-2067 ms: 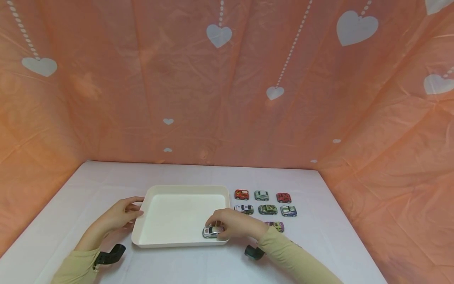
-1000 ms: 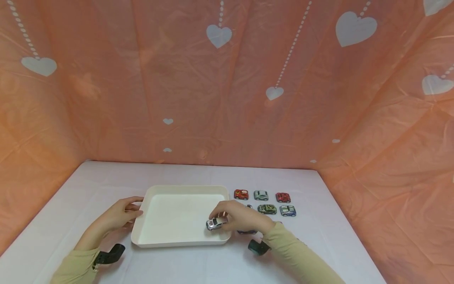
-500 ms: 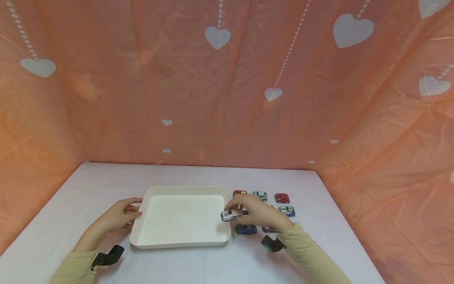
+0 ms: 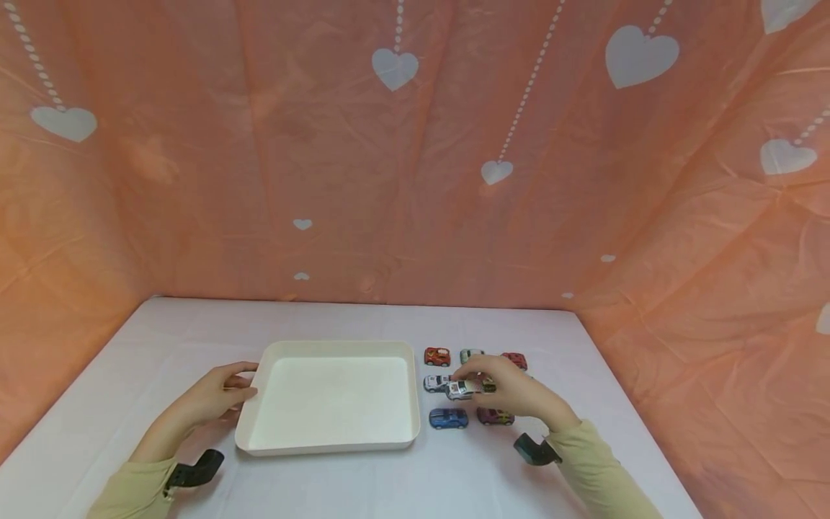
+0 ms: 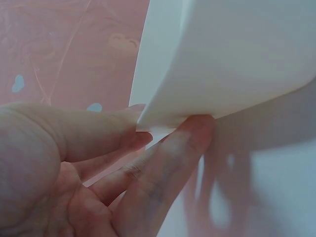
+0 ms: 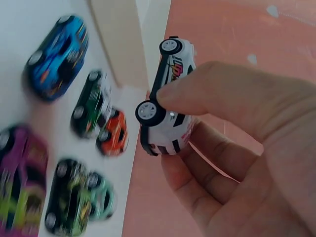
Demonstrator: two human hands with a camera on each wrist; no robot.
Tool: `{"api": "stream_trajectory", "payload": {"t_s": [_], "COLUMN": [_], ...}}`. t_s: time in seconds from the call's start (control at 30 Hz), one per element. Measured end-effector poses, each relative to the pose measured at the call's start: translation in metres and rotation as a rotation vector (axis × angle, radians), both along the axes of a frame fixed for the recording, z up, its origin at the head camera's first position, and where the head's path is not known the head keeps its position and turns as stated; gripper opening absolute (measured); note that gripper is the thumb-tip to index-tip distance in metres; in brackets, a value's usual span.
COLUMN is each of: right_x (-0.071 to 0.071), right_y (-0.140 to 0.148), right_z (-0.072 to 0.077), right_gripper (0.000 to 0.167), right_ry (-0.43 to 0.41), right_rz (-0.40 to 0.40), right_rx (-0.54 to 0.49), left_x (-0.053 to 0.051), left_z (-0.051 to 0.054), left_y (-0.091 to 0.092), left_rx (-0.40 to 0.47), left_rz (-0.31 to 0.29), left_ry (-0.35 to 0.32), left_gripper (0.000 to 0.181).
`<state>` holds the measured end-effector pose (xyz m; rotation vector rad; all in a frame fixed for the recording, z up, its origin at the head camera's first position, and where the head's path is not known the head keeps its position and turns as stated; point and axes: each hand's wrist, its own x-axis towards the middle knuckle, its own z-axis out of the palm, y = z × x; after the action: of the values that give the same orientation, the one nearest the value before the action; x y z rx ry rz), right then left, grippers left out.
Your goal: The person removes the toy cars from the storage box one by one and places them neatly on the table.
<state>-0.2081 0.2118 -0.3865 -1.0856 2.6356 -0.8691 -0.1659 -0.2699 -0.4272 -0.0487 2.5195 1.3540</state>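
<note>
My left hand pinches the left rim of a cream tray. In the left wrist view the thumb lies against the tray's edge and a fingertip presses its underside. Above the rows of toy cars, my right hand holds a white toy car between thumb and fingers. The right wrist view shows this white car off the table, its wheels facing the camera side. Below it are a blue car, a purple car and a white-and-dark car.
An orange-red car, a pale green car and a red car form the back row. A green patterned car is partly hidden by my hand in the head view. Orange sheeting walls the white table.
My right hand has lifted the white toy car out of the tray's front right corner and carried it right, over the other cars. The left hand stays on the tray rim.
</note>
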Motion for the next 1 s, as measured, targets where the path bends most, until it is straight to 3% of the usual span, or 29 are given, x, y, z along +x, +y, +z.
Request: {"api": "stream_trajectory", "payload": {"t_s": [0.4, 0.83, 1.0], "right_x": [0.005, 0.013, 0.018], "right_y": [0.054, 0.091, 0.098], "right_z": [-0.011, -0.024, -0.028], "right_gripper": [0.038, 0.036, 0.037], "right_ry": [-0.006, 0.057, 0.008], "right_rz": [-0.104, -0.106, -0.158], "right_rx": [0.013, -0.056, -0.036], "left_x": [0.002, 0.001, 0.001], "left_z": [-0.001, -0.002, 0.000], "left_y": [-0.002, -0.002, -0.001], "left_rx": [0.000, 0.021, 0.006], "left_rz": [-0.012, -0.016, -0.022], "left_ry": [0.029, 0.042, 0.040], "left_gripper": [0.053, 0.054, 0.054]}}
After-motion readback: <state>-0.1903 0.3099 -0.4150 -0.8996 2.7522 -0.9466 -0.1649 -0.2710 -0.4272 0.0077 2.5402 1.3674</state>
